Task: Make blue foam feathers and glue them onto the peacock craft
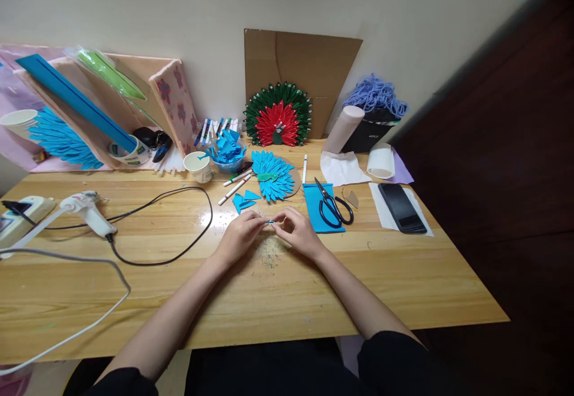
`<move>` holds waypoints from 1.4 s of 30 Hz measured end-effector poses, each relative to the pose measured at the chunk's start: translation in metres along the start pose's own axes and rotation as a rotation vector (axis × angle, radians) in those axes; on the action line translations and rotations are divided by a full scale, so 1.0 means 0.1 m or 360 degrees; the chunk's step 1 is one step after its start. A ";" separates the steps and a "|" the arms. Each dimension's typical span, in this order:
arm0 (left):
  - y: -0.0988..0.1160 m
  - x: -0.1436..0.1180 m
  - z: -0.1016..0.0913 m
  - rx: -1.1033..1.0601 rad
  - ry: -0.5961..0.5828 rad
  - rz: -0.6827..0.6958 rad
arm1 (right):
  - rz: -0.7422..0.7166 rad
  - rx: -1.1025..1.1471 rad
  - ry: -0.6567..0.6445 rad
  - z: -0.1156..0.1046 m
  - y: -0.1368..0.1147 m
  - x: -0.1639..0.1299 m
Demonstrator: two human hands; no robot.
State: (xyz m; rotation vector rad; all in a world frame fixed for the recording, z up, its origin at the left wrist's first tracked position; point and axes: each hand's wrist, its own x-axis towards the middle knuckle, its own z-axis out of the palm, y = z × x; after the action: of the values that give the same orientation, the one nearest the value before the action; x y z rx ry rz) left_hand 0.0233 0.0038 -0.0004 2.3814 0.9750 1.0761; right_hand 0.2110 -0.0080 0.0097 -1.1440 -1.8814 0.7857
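Item: small blue piece (270, 222), pinched between my left hand (241, 235) and my right hand (296, 234) just above the wooden table (403, 276), near its middle.

Grip: fingertips of both hands closed on the piece, one hand at each end. Only a sliver shows between them; its exact shape is too small to tell.

Orientation: the long axis runs left to right, level with the table edge. Both hands are equally close; neither leads.

Surroundings, beyond the hands: loose blue folded pieces (244, 200) and a blue fan-shaped paper peacock (273, 177) lie just past my fingers. A blue sheet (314, 204) with scissors (332, 206) on it sits to the right of my right hand. A glue gun (87, 209) with its black cord (179, 228) lies well to the left. A red and green paper peacock (278, 116) leans against cardboard at the wall. A black phone (401, 207) rests far right.
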 end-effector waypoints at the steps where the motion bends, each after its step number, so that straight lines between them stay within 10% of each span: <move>1: 0.00 0.00 0.00 0.0008 -0.0008 0.0001 | -0.0106 -0.0112 0.0018 -0.01 -0.01 0.00; 14: 0.03 -0.01 0.03 0.0155 -0.0108 0.0012 | -0.0673 -0.0940 0.0072 -0.01 0.03 0.01; 25: 0.06 0.04 -0.03 0.0007 -0.0109 -0.0315 | -0.0130 -0.0338 -0.0019 -0.03 -0.01 0.02; 33: 0.10 0.08 -0.04 -0.0795 -0.0025 -0.1105 | 0.0234 -0.0008 0.0163 0.01 0.05 0.00; 42: 0.17 0.08 0.05 -0.1114 -0.0043 -0.1341 | -0.0017 -0.0243 0.0166 0.04 -0.07 -0.02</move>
State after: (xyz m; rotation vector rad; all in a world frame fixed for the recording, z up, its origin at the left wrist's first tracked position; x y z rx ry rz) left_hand 0.0381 -0.0029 0.0099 1.2271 1.1702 0.8339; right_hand 0.2051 -0.0132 0.0132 -1.2435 -1.8834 0.5732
